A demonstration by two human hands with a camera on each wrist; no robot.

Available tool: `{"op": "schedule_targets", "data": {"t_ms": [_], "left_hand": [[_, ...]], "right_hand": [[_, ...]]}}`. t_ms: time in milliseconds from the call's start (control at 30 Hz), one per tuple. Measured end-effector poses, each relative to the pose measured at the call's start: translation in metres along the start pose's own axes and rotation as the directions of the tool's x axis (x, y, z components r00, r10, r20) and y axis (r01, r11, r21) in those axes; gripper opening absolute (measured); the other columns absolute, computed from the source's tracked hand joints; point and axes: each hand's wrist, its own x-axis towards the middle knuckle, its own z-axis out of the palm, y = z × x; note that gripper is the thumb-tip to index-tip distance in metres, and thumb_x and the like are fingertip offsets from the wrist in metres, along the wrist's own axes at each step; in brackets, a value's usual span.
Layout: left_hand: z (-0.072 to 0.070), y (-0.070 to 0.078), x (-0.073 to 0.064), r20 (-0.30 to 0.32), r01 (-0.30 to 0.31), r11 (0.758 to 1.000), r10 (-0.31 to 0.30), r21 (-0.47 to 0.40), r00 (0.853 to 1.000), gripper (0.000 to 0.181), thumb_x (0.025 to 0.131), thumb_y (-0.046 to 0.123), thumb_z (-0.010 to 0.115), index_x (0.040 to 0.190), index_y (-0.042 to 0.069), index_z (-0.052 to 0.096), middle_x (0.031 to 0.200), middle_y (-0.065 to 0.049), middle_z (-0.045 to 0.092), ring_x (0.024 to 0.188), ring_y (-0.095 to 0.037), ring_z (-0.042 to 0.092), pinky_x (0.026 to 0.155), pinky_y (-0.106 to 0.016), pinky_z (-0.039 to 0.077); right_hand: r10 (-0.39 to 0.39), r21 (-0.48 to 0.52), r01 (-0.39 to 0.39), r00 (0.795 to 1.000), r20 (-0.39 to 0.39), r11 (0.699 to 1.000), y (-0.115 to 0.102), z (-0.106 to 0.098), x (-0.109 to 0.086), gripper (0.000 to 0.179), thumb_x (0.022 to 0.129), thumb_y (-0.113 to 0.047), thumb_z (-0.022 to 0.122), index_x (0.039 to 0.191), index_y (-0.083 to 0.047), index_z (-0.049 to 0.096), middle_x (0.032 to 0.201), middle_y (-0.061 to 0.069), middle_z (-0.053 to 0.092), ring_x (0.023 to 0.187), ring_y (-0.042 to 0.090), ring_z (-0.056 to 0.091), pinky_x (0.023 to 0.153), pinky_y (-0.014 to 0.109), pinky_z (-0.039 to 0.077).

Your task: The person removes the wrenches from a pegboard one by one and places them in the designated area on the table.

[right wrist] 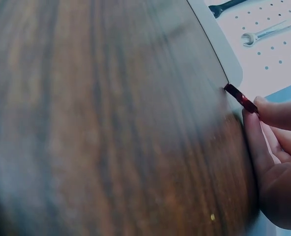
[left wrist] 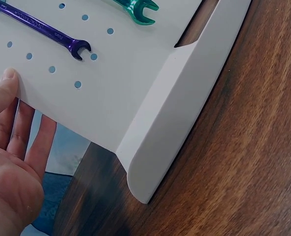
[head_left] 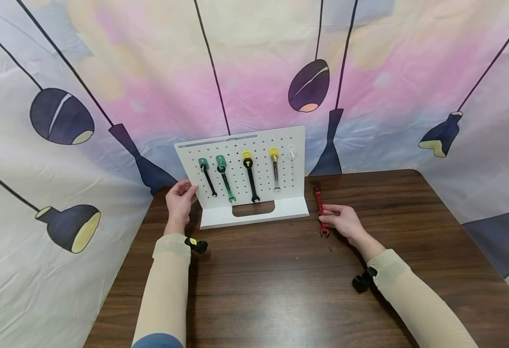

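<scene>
- On the worktop [head_left: 271, 285], before a printed curtain [head_left: 258, 63]: white pegboard [head_left: 261, 169], hung with purple wrench [head_left: 209, 180], green wrench [head_left: 225, 181], black wrench [head_left: 252, 181] and silver wrench [head_left: 275, 170].
- At the pegboard's left edge: left hand [head_left: 179, 200], thumb and fingers gripping it.
- Just right of the pegboard: red wrench [head_left: 319, 203], pinched in right hand [head_left: 344, 221], well apart from the left.
</scene>
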Motion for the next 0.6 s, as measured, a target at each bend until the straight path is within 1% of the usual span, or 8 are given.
{"op": "schedule_targets", "data": {"t_ms": [133,233,333,433,500,600], "left_hand": [[-0.001,0.001,0.000,0.009,0.000,1.000,0.000,0.005,1.000,0.025,0.098,0.010,0.081,0.122,0.006,0.074,0.105,0.000,0.075,0.097,-0.011,0.066,0.103,-0.049,0.056],[0.000,0.005,-0.004,0.013,0.006,1.000,-0.007,0.008,1.000,0.022,0.098,0.009,0.081,0.119,0.009,0.074,0.103,0.001,0.074,0.096,-0.011,0.067,0.102,-0.047,0.057],[0.002,0.015,-0.011,0.017,0.005,1.000,-0.005,0.016,1.000,0.020,0.097,0.007,0.081,0.117,0.009,0.075,0.101,0.002,0.073,0.095,-0.012,0.067,0.099,-0.045,0.059],[0.003,0.024,-0.019,0.030,-0.011,1.000,0.010,0.029,0.999,0.020,0.097,0.006,0.080,0.116,0.007,0.075,0.100,-0.001,0.074,0.094,-0.011,0.067,0.095,-0.042,0.061],[0.003,0.023,-0.018,0.033,-0.019,0.999,0.018,0.037,0.999,0.021,0.098,0.006,0.080,0.118,0.005,0.074,0.101,-0.002,0.074,0.094,-0.011,0.067,0.095,-0.042,0.061],[0.002,0.014,-0.012,0.024,-0.017,0.999,0.017,0.030,1.000,0.025,0.098,0.007,0.080,0.122,0.003,0.072,0.104,-0.003,0.074,0.095,-0.011,0.067,0.098,-0.044,0.059]], "right_hand": [[-0.010,-0.017,0.009,1.000,-0.025,1.000,-0.002,0.002,-0.001,0.051,0.101,-0.007,0.075,0.146,0.009,0.058,0.136,0.030,0.067,0.100,0.014,0.074,0.082,0.024,0.061],[-0.019,-0.042,0.017,0.999,-0.044,0.999,-0.004,0.004,-0.002,0.049,0.100,-0.006,0.076,0.144,0.010,0.060,0.133,0.030,0.068,0.099,0.015,0.075,0.082,0.024,0.061],[-0.025,-0.082,0.020,0.998,-0.056,0.996,-0.005,0.005,-0.003,0.048,0.100,-0.007,0.076,0.142,0.010,0.061,0.131,0.029,0.069,0.099,0.016,0.075,0.082,0.025,0.061],[-0.021,-0.114,0.013,0.997,-0.070,0.993,-0.006,0.006,-0.004,0.047,0.100,-0.009,0.076,0.141,0.010,0.062,0.129,0.027,0.071,0.099,0.017,0.076,0.082,0.026,0.061],[-0.018,-0.128,0.009,0.997,-0.074,0.992,-0.006,0.007,-0.004,0.047,0.100,-0.009,0.077,0.141,0.010,0.062,0.129,0.027,0.071,0.100,0.019,0.076,0.083,0.028,0.062],[-0.013,-0.145,0.001,0.997,-0.082,0.989,-0.008,0.007,-0.004,0.047,0.100,-0.009,0.077,0.141,0.009,0.063,0.129,0.026,0.072,0.103,0.022,0.076,0.085,0.030,0.062]]}}
